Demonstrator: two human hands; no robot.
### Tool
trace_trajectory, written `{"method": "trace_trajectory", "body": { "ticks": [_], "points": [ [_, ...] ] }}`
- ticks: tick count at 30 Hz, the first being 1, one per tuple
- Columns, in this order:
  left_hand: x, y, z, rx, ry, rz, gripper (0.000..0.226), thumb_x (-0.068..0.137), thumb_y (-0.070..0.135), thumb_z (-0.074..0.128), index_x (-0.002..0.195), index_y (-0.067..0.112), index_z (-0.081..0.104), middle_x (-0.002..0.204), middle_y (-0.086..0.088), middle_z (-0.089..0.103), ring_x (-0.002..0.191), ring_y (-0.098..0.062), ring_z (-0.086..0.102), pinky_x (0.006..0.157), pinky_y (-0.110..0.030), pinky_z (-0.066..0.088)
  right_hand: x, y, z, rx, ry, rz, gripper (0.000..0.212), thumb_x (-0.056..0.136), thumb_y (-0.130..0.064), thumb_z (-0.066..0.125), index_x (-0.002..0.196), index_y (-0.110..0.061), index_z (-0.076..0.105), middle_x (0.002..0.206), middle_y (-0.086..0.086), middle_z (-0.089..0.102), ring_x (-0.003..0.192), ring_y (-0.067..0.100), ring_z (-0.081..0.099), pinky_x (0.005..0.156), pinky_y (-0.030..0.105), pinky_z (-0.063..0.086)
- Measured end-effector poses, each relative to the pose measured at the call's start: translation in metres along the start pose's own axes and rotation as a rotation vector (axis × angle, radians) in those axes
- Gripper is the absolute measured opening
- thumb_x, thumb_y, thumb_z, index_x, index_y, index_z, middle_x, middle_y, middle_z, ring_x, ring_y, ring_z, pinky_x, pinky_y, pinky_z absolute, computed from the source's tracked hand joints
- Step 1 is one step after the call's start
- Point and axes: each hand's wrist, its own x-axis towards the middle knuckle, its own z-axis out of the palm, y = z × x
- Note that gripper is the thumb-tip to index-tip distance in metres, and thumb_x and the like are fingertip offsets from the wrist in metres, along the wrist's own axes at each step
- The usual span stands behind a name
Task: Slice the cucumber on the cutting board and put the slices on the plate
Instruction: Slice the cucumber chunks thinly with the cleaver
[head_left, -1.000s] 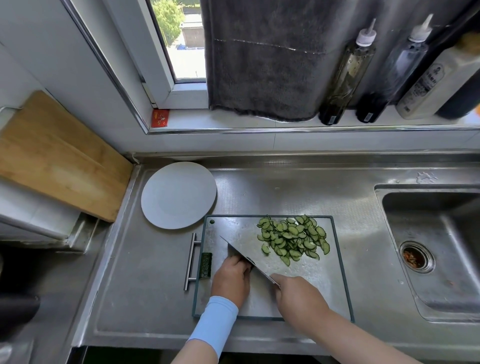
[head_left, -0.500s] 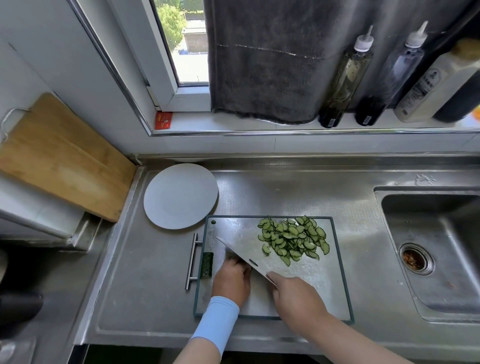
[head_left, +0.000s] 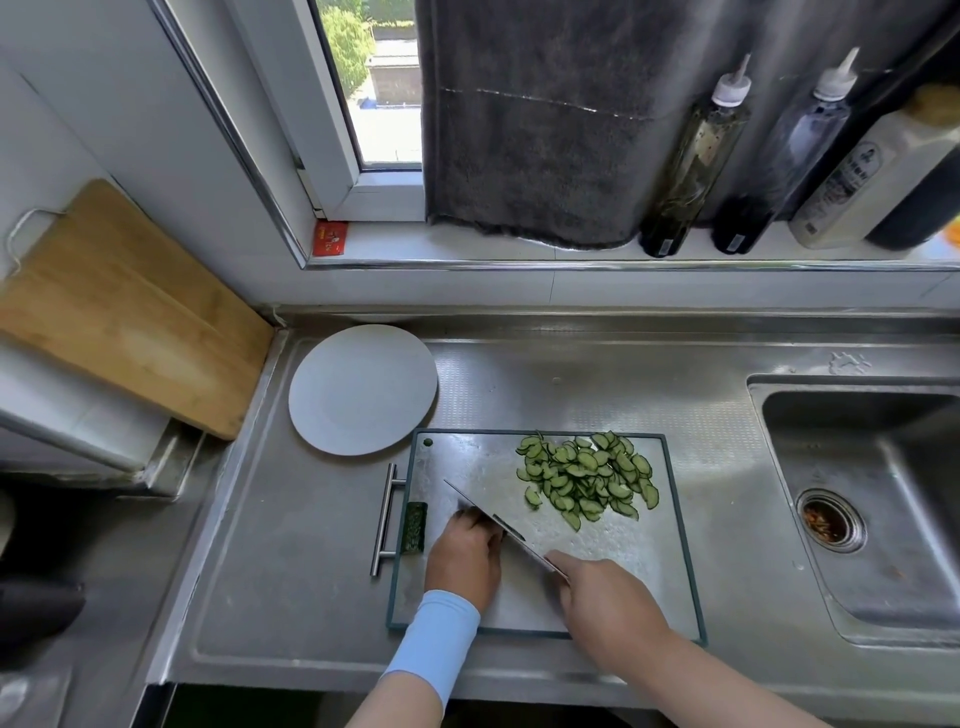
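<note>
Many slices (head_left: 587, 478) lie cut, none on the plate (head_left: 363, 389); our right hand (head_left: 608, 597) grips the knife (head_left: 483, 512); the left hand (head_left: 462, 551) holds what, we cannot tell.

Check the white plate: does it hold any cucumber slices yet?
No. The white plate is bare, and the cucumber slices lie heaped on the cutting board.

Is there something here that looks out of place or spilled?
One dark cucumber piece lies at the left edge of the cutting board, apart from the slice pile. Food scraps sit in the sink drain.
</note>
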Motion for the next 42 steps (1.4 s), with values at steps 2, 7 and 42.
{"method": "trace_trajectory", "body": {
  "ticks": [2, 7, 42],
  "points": [
    [0.000, -0.001, 0.002, -0.030, 0.009, -0.017, 0.018, 0.067, 0.007, 0.080, 0.081, 0.018, 0.074, 0.082, 0.000, 0.066, 0.076, -0.022, 0.063, 0.058, -0.027, 0.055, 0.006, -0.002, 0.001, 0.003, -0.013, 0.016, 0.024, 0.095, -0.015, 0.039, 0.105, -0.028, 0.057, 0.076, -0.003, 0.056, 0.069, 0.021, 0.050, 0.053, 0.029, 0.032],
    [-0.001, -0.002, 0.004, -0.051, 0.006, -0.039, 0.014, 0.068, 0.007, 0.080, 0.075, 0.016, 0.074, 0.077, -0.001, 0.064, 0.071, -0.023, 0.062, 0.054, -0.028, 0.054, 0.028, -0.013, 0.003, 0.014, -0.039, 0.032, 0.023, 0.094, -0.018, 0.039, 0.104, -0.023, 0.059, 0.085, 0.003, 0.065, 0.078, 0.027, 0.059, 0.063, 0.033, 0.044],
    [-0.003, -0.004, 0.006, -0.073, 0.039, -0.042, 0.019, 0.062, 0.007, 0.085, 0.070, 0.019, 0.074, 0.071, 0.001, 0.062, 0.065, -0.020, 0.060, 0.050, -0.023, 0.050, 0.030, -0.019, 0.004, 0.013, -0.039, 0.020, 0.024, 0.092, -0.017, 0.038, 0.101, -0.024, 0.059, 0.087, 0.003, 0.067, 0.079, 0.027, 0.057, 0.068, 0.036, 0.050]
  ]
}}
